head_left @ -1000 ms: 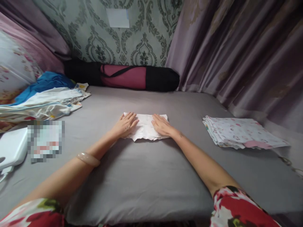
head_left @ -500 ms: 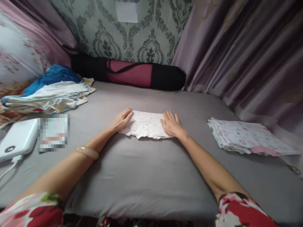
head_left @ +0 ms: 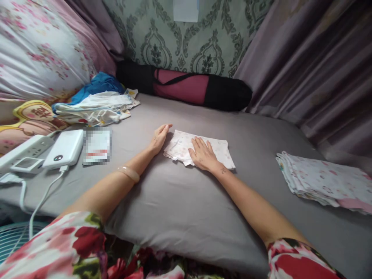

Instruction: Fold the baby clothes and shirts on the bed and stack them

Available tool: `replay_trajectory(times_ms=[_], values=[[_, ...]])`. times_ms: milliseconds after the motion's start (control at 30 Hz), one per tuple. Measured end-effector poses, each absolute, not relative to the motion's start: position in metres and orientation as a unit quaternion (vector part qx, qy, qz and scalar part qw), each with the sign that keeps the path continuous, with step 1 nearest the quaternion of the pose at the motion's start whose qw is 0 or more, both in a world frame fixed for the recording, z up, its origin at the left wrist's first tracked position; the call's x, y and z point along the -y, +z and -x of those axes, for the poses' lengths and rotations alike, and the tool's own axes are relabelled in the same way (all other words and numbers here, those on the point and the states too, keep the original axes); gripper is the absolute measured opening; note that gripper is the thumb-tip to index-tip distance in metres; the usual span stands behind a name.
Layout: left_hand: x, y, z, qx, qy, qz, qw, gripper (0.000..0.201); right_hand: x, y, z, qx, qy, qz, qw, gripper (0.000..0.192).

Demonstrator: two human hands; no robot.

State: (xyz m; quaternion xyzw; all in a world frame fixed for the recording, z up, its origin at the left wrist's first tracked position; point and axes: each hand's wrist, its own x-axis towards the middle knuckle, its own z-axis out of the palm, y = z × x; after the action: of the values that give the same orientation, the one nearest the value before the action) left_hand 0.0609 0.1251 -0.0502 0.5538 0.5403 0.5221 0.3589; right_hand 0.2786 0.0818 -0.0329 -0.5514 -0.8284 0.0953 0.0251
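Note:
A folded white garment (head_left: 222, 149) with a pale pink print lies flat on the grey bedsheet in front of me. My right hand (head_left: 202, 154) rests palm down across its middle, fingers stretched out and slightly apart. Just off the garment's left edge is my left hand (head_left: 159, 138), standing on its side with fingers extended and nothing in it. Whether its fingertips touch the garment is hard to see, but a small gap shows.
A folded stack of printed clothes (head_left: 328, 180) lies at the right. Loose clothes (head_left: 95, 106) are heaped at the back left, near a power bank (head_left: 65, 149), a power strip (head_left: 27, 151) and a blurred packet (head_left: 98, 147). A long black-and-maroon bag (head_left: 183, 87) lies along the wall.
My left hand has come off the garment to its left side. My right hand has moved from the garment's right end to its middle. The view has shifted left.

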Motion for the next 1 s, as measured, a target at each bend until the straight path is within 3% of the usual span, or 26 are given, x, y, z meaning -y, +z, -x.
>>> replay_trajectory(times_ms=[133,433,633,800,1000], values=[[-0.132,-0.06,-0.06,-0.5,0.575,-0.504,0.406,0.052,-0.092,-0.039,-0.275,0.824,0.108,0.556,0.014,0.063],[-0.135,-0.062,-0.059,-0.484,0.591,-0.487,0.423,0.051,-0.097,-0.044,-0.222,0.811,0.103,0.571,0.075,0.062],[-0.141,-0.07,-0.058,-0.483,0.591,-0.494,0.417,0.052,-0.107,-0.048,-0.221,0.803,0.111,0.582,0.059,0.062],[-0.142,-0.072,-0.056,-0.489,0.578,-0.512,0.407,0.053,-0.12,-0.055,-0.193,0.805,0.088,0.576,0.107,0.065],[-0.148,-0.082,-0.053,-0.504,0.556,-0.538,0.385,0.057,-0.117,-0.066,-0.17,0.805,0.094,0.577,0.104,0.067]])
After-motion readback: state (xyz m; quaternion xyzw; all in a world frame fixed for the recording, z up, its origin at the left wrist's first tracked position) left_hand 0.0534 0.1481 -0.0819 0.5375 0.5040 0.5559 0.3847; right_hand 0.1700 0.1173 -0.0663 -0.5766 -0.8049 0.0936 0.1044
